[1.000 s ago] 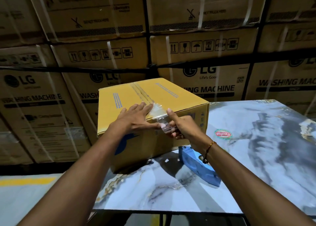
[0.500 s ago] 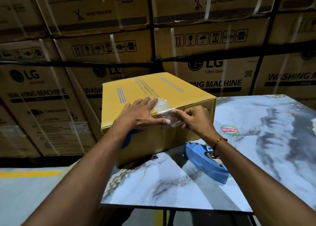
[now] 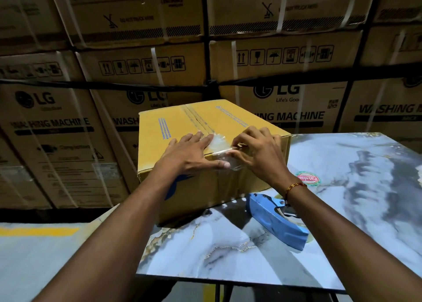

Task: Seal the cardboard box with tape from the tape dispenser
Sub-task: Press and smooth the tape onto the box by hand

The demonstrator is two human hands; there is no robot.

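Right hand [image 3: 258, 155] fingertips pinch the crinkled clear tape strip [image 3: 220, 143] at the near top edge of the yellow cardboard box [image 3: 182, 123]; left hand [image 3: 189, 155] lies flat, fingers spread, pressing beside it. Since a second ago the right hand has climbed from the box front onto the edge, so the tape end is probably being folded down. Blue plastic tape dispenser [image 3: 274, 221] lies idle on the marble-pattern table [image 3: 354, 210], under the right wrist. Stacked brown washing-machine cartons [image 3: 296, 73] behind, nothing blocking.
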